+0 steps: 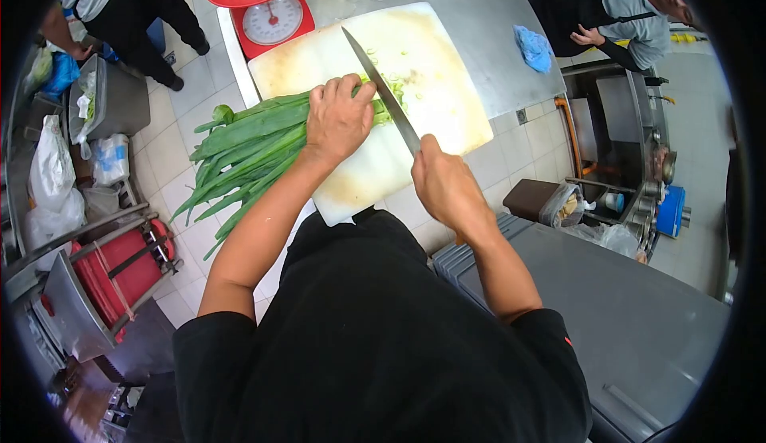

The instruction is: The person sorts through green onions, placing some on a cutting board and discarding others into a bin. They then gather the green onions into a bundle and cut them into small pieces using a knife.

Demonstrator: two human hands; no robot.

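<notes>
A thick bunch of green onions point(259, 136) lies across the white cutting board point(455, 84), its long leaves hanging past the board's left edge. My left hand point(341, 116) is closed over the bunch near its cut end, fingers curled and pressing down. In my right hand point(448, 184) is the handle of a long kitchen knife point(379, 84). The blade slants away to the upper left, right beside the cut end of the bunch. Small chopped green onion pieces point(396, 86) are scattered on the board beyond the blade. My right fingers hide most of the handle.
A red kitchen scale point(273, 20) stands at the board's upper left. A blue cloth point(533, 48) lies on the steel table point(487, 12). One person stands at upper right, another at upper left near a grey bin point(120, 100). A grey lid point(590, 291) is beside my right arm.
</notes>
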